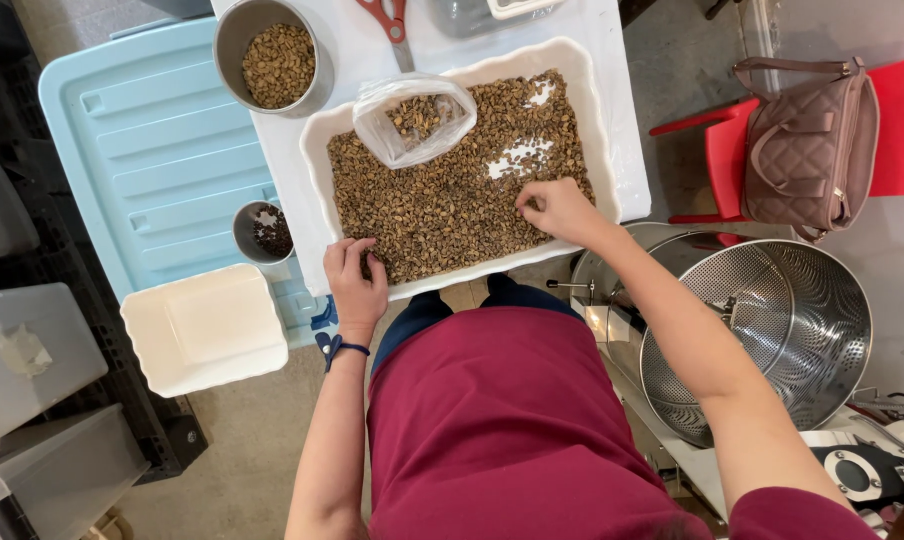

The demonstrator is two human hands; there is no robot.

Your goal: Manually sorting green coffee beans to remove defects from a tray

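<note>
Fingers of the right hand (560, 208) curled and bunched, tips pressed down into the beans (442, 200); whether they pinch any single bean cannot be told. Right forearm runs from the lower right of the view, wrist bent, knuckles up. Left hand (355, 278): fingers bent over the near rim of the white tray (317, 135), tips resting among the beans at the tray's front left corner, gripping nothing that can be made out; a blue band sits at the wrist. Beans: brownish, spread across the tray floor, with bare white patches toward its far right. Clear plastic bag (412, 118), part-filled with beans, mouth open, lies on the beans at the tray's far side. Metal can (272, 58) holding beans, beyond the tray's left corner. Small metal cup (262, 232) with darker contents, just left of the tray. Empty white tub (207, 328), left of the left hand. Perforated steel drum (772, 330), to the right.
</note>
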